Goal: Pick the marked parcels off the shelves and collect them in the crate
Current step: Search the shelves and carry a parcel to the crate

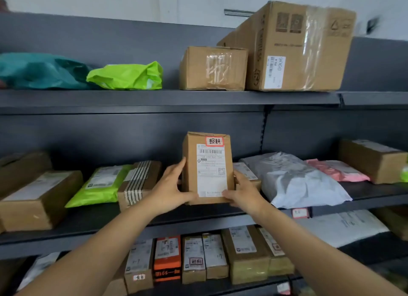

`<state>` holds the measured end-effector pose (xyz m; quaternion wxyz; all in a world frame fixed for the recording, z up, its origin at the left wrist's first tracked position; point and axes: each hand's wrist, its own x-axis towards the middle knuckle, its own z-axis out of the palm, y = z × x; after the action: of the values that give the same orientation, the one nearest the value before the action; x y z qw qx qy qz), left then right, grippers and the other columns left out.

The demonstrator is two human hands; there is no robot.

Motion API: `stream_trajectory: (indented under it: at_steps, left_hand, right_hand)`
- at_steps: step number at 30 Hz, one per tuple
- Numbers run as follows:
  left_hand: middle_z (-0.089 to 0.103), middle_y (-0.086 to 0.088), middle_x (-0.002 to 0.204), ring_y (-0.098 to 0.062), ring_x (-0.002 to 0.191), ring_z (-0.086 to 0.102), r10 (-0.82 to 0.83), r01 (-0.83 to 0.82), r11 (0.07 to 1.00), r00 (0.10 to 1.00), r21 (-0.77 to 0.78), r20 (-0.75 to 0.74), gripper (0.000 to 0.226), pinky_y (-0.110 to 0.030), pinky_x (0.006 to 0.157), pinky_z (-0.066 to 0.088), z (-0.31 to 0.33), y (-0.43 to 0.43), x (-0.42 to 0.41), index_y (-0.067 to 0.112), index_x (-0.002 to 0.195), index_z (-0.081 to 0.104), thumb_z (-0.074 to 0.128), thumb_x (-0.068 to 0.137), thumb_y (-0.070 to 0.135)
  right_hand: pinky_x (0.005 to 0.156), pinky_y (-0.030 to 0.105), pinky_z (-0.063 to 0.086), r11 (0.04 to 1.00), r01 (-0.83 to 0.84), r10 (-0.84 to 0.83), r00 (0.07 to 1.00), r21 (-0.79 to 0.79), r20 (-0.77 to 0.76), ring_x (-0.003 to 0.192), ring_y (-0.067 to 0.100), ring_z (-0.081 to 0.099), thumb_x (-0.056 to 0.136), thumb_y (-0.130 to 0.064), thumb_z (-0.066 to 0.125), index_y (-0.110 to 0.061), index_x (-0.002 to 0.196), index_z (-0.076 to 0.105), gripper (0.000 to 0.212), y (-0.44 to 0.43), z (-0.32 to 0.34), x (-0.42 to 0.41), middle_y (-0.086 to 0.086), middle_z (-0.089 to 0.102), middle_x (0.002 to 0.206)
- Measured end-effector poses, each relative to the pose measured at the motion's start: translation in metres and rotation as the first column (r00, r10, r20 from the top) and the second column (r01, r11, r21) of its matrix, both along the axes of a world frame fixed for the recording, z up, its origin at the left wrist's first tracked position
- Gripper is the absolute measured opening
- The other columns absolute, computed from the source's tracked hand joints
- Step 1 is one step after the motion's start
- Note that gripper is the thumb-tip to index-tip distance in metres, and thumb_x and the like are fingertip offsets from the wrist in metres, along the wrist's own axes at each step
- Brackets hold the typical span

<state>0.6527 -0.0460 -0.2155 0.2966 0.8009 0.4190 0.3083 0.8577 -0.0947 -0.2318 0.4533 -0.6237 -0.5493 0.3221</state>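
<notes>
while my left hand point(170, 185) curls round the left edge of the brown box point(192, 174) and my right hand point(245, 193) curls round its lower right corner, both thumbs lie on the front face, so each hand is grasping it. i see the box upright between the two hands, at the front of the middle shelf point(99, 220); whether its base touches the shelf i cannot tell. a white shipping label point(212, 170) covers most of its front, and a red-bordered sticker point(214, 141) with handwritten marks sits at its top. just left of my left hand lies a striped-tape box point(139, 181), with a bright green bag point(101, 185) against it. right of my right hand come a grey-white bag point(295, 181) and a pink bag point(337, 171). on the top shelf point(154, 97) sit a teal bag point(42, 71), a lime bag point(125, 76), a small carton point(213, 68) and a large carton point(293, 48). on the shelf below stands a row of small boxes point(209, 256).
</notes>
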Motion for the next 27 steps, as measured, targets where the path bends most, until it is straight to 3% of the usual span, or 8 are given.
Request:
stream_trajectory:
  at_steps: [3,5,8,11,13,15,19,27]
  left_hand:
    - [0.018,0.017,0.131,-0.012,0.119,0.041,-0.074,0.076,0.996,0.996,0.051,-0.039,0.108,-0.035,0.103,0.041,0.001,-0.01,-0.003,0.034,0.15,0.003,0.078,0.072,0.028]
    - [0.019,0.017,0.138,-0.013,0.125,0.039,-0.137,0.141,0.986,0.989,0.084,-0.054,0.103,-0.035,0.106,0.037,0.0,-0.019,-0.003,0.033,0.15,0.006,0.076,0.074,0.035]
    - [0.013,0.016,0.152,-0.01,0.135,0.028,-0.268,0.277,0.956,0.959,0.099,-0.095,0.099,-0.033,0.11,0.029,-0.005,-0.037,0.004,0.034,0.15,0.008,0.072,0.076,0.045]
    - [0.006,0.021,0.153,-0.013,0.141,0.014,-0.415,0.43,0.899,0.897,0.082,-0.152,0.106,-0.042,0.114,0.023,-0.013,-0.061,0.026,0.039,0.149,0.004,0.073,0.07,0.052]
    - [0.004,0.02,0.153,-0.018,0.141,0.009,-0.492,0.519,0.849,0.845,0.1,-0.207,0.108,-0.044,0.115,0.018,-0.02,-0.082,0.05,0.041,0.148,0.001,0.073,0.069,0.051]
    - [0.007,0.016,0.153,-0.02,0.138,0.011,-0.546,0.587,0.797,0.801,0.142,-0.246,0.103,-0.039,0.115,0.017,-0.027,-0.108,0.077,0.042,0.146,0.002,0.073,0.071,0.048]
    - [0.013,0.01,0.153,-0.021,0.135,0.017,-0.647,0.71,0.69,0.693,0.142,-0.318,0.099,-0.035,0.113,0.019,-0.041,-0.172,0.133,0.043,0.146,0.003,0.067,0.072,0.055]
    - [0.021,0.007,0.151,-0.015,0.136,0.026,-0.821,0.879,0.476,0.445,0.002,-0.358,0.097,-0.037,0.113,0.027,-0.064,-0.322,0.234,0.039,0.148,0.006,0.069,0.076,0.053]
  right_hand:
    - [0.098,0.044,0.048,0.994,0.105,-0.104,0.993,0.017,-0.047,0.115,0.022,0.055,0.085,-0.005,0.061,-0.023,0.136,0.034,0.06,-0.024,-0.001,-0.008,0.0,0.053,0.129]
    - [0.087,0.041,0.054,0.982,0.191,-0.19,0.978,0.005,-0.084,0.105,0.022,0.059,0.086,-0.007,0.061,-0.019,0.139,0.029,0.063,-0.046,-0.004,-0.014,0.004,0.052,0.128]
    - [0.085,0.044,0.055,0.947,0.321,-0.32,0.937,-0.016,-0.141,0.106,0.024,0.058,0.088,-0.009,0.06,-0.015,0.138,0.027,0.061,-0.086,-0.015,-0.019,0.006,0.051,0.129]
    - [0.074,0.034,0.057,0.902,0.426,-0.431,0.878,-0.071,-0.208,0.102,0.022,0.06,0.09,-0.011,0.059,-0.019,0.13,0.032,0.048,-0.136,-0.024,-0.013,0.003,0.051,0.124]
    - [0.078,0.038,0.058,0.86,0.499,-0.509,0.823,-0.109,-0.25,0.104,0.023,0.061,0.091,-0.014,0.06,-0.019,0.13,0.034,0.048,-0.174,-0.03,-0.001,0.004,0.052,0.125]
    - [0.076,0.038,0.059,0.818,0.552,-0.574,0.762,-0.163,-0.3,0.107,0.024,0.061,0.091,-0.015,0.06,-0.017,0.135,0.035,0.05,-0.214,-0.036,0.011,0.005,0.052,0.128]
    - [0.06,0.025,0.055,0.721,0.645,-0.692,0.655,-0.252,-0.303,0.105,0.019,0.061,0.092,-0.018,0.057,-0.017,0.134,0.039,0.046,-0.301,-0.047,0.034,0.004,0.054,0.128]
    - [0.079,0.031,0.058,0.515,0.771,-0.857,0.471,-0.374,-0.208,0.106,0.019,0.06,0.088,-0.029,0.063,-0.02,0.122,0.048,0.038,-0.48,-0.065,0.082,0.002,0.06,0.12]
